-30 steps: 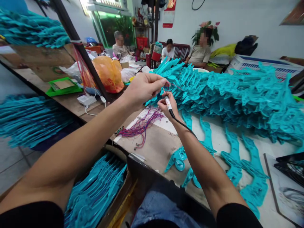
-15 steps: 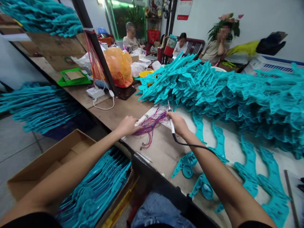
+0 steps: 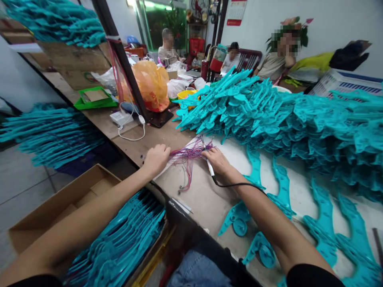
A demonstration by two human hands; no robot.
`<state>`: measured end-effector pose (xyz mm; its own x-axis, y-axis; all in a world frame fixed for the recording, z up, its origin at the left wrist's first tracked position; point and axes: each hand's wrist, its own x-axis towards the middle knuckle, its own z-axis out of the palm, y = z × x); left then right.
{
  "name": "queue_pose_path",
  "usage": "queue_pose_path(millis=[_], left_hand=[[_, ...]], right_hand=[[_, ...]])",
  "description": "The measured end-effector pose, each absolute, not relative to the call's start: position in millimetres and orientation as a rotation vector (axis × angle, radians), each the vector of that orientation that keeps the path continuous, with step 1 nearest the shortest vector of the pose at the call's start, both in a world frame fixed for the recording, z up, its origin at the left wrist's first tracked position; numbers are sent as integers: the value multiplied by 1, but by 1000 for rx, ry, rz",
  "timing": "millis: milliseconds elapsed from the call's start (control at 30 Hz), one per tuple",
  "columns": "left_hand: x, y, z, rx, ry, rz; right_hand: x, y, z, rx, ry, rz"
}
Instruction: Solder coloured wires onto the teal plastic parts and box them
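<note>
A bundle of thin purple and red wires (image 3: 188,155) lies on the bench (image 3: 206,199), just in front of the big heap of teal plastic parts (image 3: 269,115). The left hand (image 3: 156,158) is laid on the near left end of the wires, its fingers curled down over the strands; whether any strand is pinched cannot be told. The right hand (image 3: 218,161) rests at the right side of the wires and is closed around a slim white pen-like tool (image 3: 208,161), whose metal tip points up toward the heap and whose black cord (image 3: 239,184) trails back along the right forearm. A few loose wire ends with small connectors hang toward the near edge of the bench, below the bundle. Flat teal parts (image 3: 257,171) are spread singly on the bench to the right of the wires, and two rounded teal pieces (image 3: 239,223) lie nearer the bench edge. Left of the wires, farther along the bench, a white charger with cable (image 3: 121,118), an orange bag (image 3: 151,89) and a green tray (image 3: 94,99) are seen. Below the bench, left of the wires, a cardboard box (image 3: 60,207) stands beside a stack of more teal parts (image 3: 119,243). Behind the heap, three seated people (image 3: 272,63) are seen at the far end of the room.
</note>
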<state>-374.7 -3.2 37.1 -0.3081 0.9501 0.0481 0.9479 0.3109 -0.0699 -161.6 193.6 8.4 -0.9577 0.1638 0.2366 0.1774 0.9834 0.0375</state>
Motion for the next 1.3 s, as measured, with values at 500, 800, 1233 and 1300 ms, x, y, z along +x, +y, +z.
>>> queue_pose_path(millis=[500,800,1233,1300], left_hand=[[-317,36,38,-1866,-2568,-522],[-231,36,-4,-2280,-2179,-444],[-372,-9,36,-1886,-2738,-193],[-371,-15,31,-1894,-2739,-125]], right_hand=[[-127,173,14,-400,-2517,162],[-117,173,19,-322,-2533,234],[-115,167,-3,-331,-2631,245],[-114,166,0,-329,-2621,244]])
